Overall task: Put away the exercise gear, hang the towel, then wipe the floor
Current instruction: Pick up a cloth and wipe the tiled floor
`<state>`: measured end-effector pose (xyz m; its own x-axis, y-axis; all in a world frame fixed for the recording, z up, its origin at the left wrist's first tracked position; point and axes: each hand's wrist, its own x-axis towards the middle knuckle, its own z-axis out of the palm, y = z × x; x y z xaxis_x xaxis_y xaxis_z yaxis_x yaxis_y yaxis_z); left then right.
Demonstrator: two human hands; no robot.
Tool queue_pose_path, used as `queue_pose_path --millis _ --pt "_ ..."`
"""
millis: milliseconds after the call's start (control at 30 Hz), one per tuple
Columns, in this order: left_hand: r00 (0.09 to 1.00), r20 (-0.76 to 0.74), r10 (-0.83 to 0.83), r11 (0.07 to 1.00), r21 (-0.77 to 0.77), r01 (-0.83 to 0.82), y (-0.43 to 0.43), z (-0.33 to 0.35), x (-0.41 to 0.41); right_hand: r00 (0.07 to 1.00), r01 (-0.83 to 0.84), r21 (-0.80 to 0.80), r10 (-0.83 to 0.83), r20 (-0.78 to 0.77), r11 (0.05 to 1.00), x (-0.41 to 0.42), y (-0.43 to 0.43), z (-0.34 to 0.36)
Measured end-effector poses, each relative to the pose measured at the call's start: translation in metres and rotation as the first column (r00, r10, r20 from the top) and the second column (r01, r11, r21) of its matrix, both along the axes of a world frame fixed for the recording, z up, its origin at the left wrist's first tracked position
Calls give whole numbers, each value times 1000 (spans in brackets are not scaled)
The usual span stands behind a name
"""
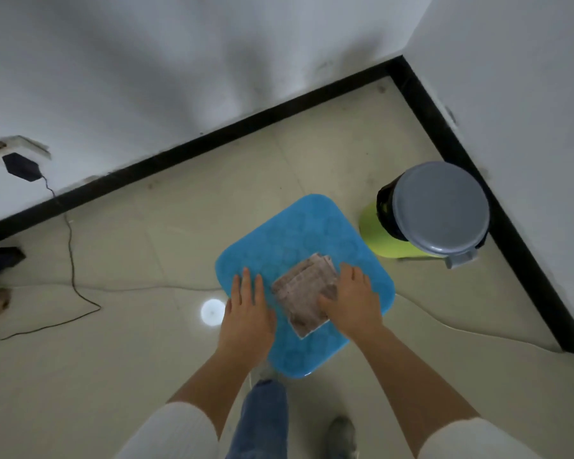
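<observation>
A folded grey-brown cloth [300, 293] lies on the top of a blue plastic stool [285, 236] standing on the beige tiled floor [140, 366]. My right hand [353, 301] rests on the cloth's right edge, fingers spread and thumb on the fabric; I cannot tell whether it grips it. My left hand [247, 313] hovers flat over the stool's left edge, just left of the cloth, fingers extended and holding nothing.
A lime-green pedal bin with a grey lid [439, 210] stands right of the stool in the corner. A black cable [72, 260] runs from a wall adapter [20, 167] across the floor. White walls with black skirting [212, 140] close the corner. My leg and shoe [342, 435] are below.
</observation>
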<state>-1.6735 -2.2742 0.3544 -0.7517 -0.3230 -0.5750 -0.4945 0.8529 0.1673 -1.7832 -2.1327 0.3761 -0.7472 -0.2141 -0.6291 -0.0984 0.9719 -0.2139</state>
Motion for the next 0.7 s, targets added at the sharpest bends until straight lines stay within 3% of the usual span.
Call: queue_pose_path --millis 200,500,700 --pt "990 62 -125 992 -8 126 -3 -14 8 927 369 -111 -358 110 923 16 -5 -21" --pt "965 200 -168 978 160 137 -26 21 -13 861 509 -279 -483 160 814 20 -15 21" --pt "997 68 35 976 211 -49 -31 75 -2 885 465 -339 -440 151 818 22 -26 80"
